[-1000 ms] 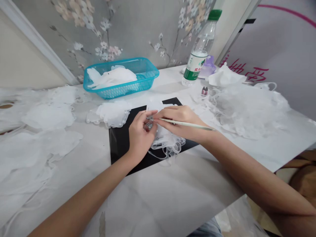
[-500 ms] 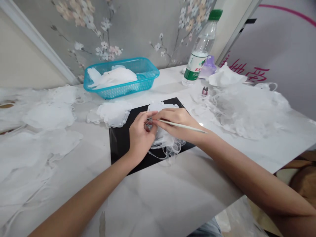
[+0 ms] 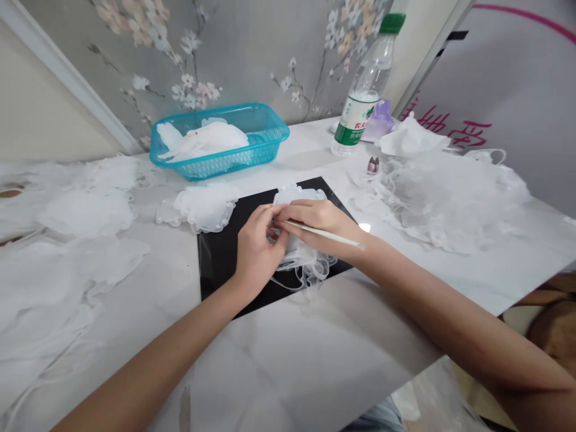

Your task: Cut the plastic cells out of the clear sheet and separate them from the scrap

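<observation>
My right hand (image 3: 315, 225) is closed around a thin, pale stick-like tool (image 3: 330, 234), whose tapered rear end points toward my right wrist. Its working tip is hidden among my fingers. My left hand (image 3: 261, 240) is bent in a pinch, thumb and fingertips meeting those of the right hand. Whatever lies between the left fingertips is covered. Beneath both hands sits a stack of translucent white scalloped pieces (image 3: 299, 194) with loose curly strands (image 3: 315, 267) at its near side. The stack rests on a glossy black board (image 3: 220, 258).
Left of the board lies another white scalloped pile (image 3: 204, 207). Behind it stands a blue basket (image 3: 211, 168) holding white material. A water bottle (image 3: 360, 114) and a small dark-pink object (image 3: 373, 165) are at back right. Sheer white heaps (image 3: 454, 198) cover the table's right and left sides.
The stick in my right hand has tilted slightly, its rear end moving down and left. My fingertips have drawn closer together. The view has shifted very little.
</observation>
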The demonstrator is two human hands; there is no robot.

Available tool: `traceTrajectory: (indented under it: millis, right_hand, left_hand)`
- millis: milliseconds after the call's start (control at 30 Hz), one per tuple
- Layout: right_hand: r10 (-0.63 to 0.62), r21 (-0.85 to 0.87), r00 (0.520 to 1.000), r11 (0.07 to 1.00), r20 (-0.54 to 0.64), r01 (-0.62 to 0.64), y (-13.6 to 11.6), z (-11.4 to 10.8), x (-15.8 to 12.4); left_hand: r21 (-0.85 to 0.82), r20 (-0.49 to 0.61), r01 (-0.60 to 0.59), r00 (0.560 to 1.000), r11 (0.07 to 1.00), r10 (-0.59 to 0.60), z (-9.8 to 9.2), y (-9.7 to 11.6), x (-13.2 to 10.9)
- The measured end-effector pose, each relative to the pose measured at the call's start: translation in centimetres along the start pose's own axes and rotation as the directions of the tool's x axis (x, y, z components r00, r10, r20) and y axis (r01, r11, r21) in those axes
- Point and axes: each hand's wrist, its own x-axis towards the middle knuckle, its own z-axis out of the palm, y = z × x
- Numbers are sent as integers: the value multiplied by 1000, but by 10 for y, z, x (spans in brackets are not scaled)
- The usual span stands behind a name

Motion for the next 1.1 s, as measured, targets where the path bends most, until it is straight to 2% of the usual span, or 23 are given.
traceTrajectory:
  millis: [67, 233, 300, 367, 433, 567, 600, 667, 767, 867, 933, 1000, 1100]
  right_hand:
    - [18, 32, 1000, 999, -4, -18, 0, 1, 0]
    - [178, 245, 969, 960, -173, -133, -2, 5, 2]
    - [210, 262, 958, 953, -196, -155, -4, 5, 2]
    - [176, 219, 960, 967, -217, -128, -5, 4, 1]
    - [97, 124, 976, 989, -195, -74, -5, 1, 0]
    - [-16, -81, 1000, 997, 6, 17, -3, -7, -1]
    - [-26, -91, 999, 995, 33, 29, -3, -9, -1]
    - [-33, -55, 999, 998, 13, 34, -3, -13, -1]
    - [73, 77, 989, 995, -130, -63, -7, -16, 1]
    - [291, 293, 918, 933, -270, -209, -11, -16, 3]
    - [389, 408, 866, 879, -314, -246, -11, -14, 4]
    - [417, 418, 838, 871, -352, -258, -6, -11, 5]
    - [398, 400, 857, 880, -328, -256, 2, -8, 5]
  left_hand:
    - [13, 3, -2, 1000, 1000, 2, 0, 1, 0]
    - [-35, -37, 20, 999, 999, -22, 1, 3, 0]
    - [-53, -41, 20, 999, 998, -23, 1, 4, 0]
    - [-64, -42, 21, 999, 998, -24, 1, 5, 0]
    - [-81, -45, 44, 998, 996, -48, 1, 5, -1]
    - [-166, -19, 158, 986, 973, -163, 1, 0, 0]
    - [-196, -11, 187, 981, 962, -193, 1, -1, 0]
    - [-248, -12, 241, 968, 938, -252, 1, -4, 1]
    - [-317, -31, 339, 930, 886, -367, 1, -7, 5]
    - [-398, -29, 426, 880, 813, -475, 0, -8, 8]
    - [-425, -25, 407, 887, 808, -460, 0, -7, 9]
    - [-416, -15, 344, 923, 842, -385, 0, -5, 8]
    - [-382, 19, 235, 969, 894, -246, 1, -3, 5]
